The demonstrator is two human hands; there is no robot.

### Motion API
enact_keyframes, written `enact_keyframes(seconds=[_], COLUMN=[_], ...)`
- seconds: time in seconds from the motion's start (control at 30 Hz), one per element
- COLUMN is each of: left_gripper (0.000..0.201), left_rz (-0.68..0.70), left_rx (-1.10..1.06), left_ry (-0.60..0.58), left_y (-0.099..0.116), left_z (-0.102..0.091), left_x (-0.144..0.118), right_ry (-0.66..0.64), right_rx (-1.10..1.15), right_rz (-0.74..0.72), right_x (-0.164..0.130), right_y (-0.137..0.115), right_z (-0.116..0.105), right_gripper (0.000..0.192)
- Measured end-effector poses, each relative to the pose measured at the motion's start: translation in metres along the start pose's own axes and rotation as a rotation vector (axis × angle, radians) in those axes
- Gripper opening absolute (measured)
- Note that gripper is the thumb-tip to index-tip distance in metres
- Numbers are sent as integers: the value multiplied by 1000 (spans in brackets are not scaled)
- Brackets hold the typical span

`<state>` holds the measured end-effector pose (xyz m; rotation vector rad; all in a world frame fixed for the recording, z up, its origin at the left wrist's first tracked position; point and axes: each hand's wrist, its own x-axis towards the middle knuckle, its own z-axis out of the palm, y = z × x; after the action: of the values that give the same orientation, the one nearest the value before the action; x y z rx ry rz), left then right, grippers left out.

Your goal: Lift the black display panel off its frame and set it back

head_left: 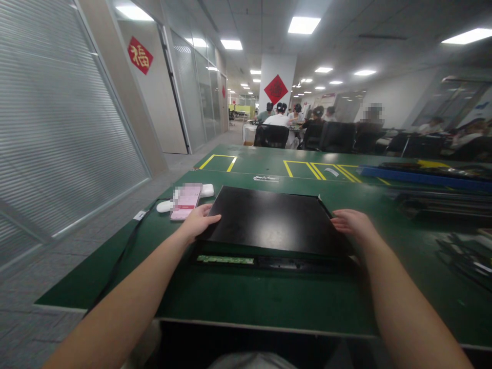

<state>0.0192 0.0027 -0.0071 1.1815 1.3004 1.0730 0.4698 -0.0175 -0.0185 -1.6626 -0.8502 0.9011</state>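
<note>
A flat black screen panel lies in front of me, its glossy face up. My left hand grips its left edge, thumb on top and fingers partly hidden at the side. At the opposite edge, my right hand has its fingers closed against the panel's side; its thumb is hidden. Just below the near edge runs a black strip, and a narrow green circuit board shows at its left part. Whether the panel rests on this strip or is raised off it, I cannot tell.
The green table carries a phone and white items at left, with a black strap beside them. At right are cables, dark bars and a blue tray. Several people sit beyond black chairs.
</note>
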Motion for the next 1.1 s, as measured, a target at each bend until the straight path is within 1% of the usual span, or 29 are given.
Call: enact_keyframes(seconds=[0.13, 0.27, 0.37, 0.47, 0.67, 0.8, 0.93, 1.03, 1.1], left_gripper=[42, 41, 33, 26, 40, 38, 38, 41, 43], left_rz=[18, 16, 25, 40, -4, -22, -15, -16, -15], left_rx=[6, -6, -4, 0, -30, 22, 39, 39, 44], left_ry=[-13, -17, -24, -37, -5, 9, 17, 11, 18], left_y=[2, 5, 6, 7, 7, 10, 11, 9, 6], left_z=[1, 3, 4, 4, 4, 5, 6, 6, 6], left_x=[-2, -4, -4, -4, -4, -8, -9, -8, -6], right_ry=[26, 71, 89, 98, 118, 128, 126, 108, 53], right_rx=[-39, -90, -121, -143, -180, -226, -261, -280, -254], right_rz=[-2, -6, -3, -21, -88, -121, -155, -168, -158], right_x=[2, -2, -5, -3, 2, 2, 6, 12, 17], right_y=[2, -2, -5, -4, 5, 7, 12, 17, 21], right_z=[0, 4, 5, 5, 5, 6, 4, 0, -3], right_gripper=[18, 10, 4, 5, 9, 10, 15, 18, 20])
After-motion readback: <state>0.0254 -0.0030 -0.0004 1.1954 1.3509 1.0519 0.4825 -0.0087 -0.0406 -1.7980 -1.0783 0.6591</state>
